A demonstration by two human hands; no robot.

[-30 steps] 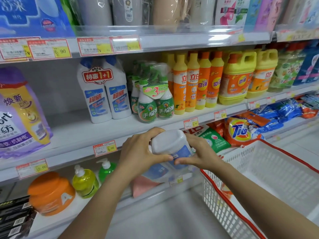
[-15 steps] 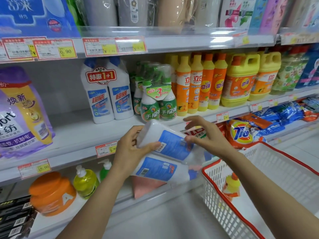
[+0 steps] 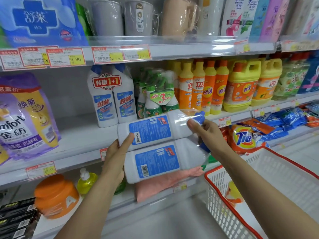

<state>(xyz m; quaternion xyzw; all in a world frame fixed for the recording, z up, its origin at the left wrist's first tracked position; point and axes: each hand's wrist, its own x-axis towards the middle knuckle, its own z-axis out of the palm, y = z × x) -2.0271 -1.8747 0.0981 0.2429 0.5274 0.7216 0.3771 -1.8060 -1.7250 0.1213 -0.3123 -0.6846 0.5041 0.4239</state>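
Currently both hands are gripping the twin-pack of cleaner bottles (image 3: 155, 145): left hand (image 3: 114, 157) clamping the base, right hand (image 3: 208, 135) the necks. Placement in basket (image 3: 269, 171) is pending.

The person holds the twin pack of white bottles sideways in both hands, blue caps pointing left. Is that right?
Not quite: the blue caps point right, at the right hand, which grips the necks; the left hand holds the base end. The twin pack does lie sideways in both hands, as the head view shows.
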